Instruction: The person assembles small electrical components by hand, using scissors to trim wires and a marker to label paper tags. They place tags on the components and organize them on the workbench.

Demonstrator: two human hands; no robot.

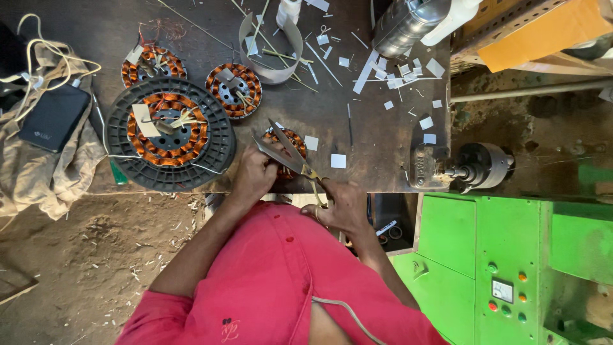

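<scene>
Working at the near edge of the dark workbench [377, 153], right hand [341, 207] closed through the yellow handles of the scissors [287, 153], blades parted and angled up-left over a copper-wound stator [290, 142]. Left hand [255, 174] clamped on that stator from its left side, right at the bench lip. Crowded further left: a black plastic spool [220, 137] carrying a larger stator [167, 130], with 2 more stators [234, 89] behind it. Scattered white paper slips [338, 160] just beside the scissors, thicker toward the far right. Bolted at the right edge, a small grey winding machine [463, 167] beside a green cabinet [511, 255]. Bare bench surface between slips and machine.
</scene>
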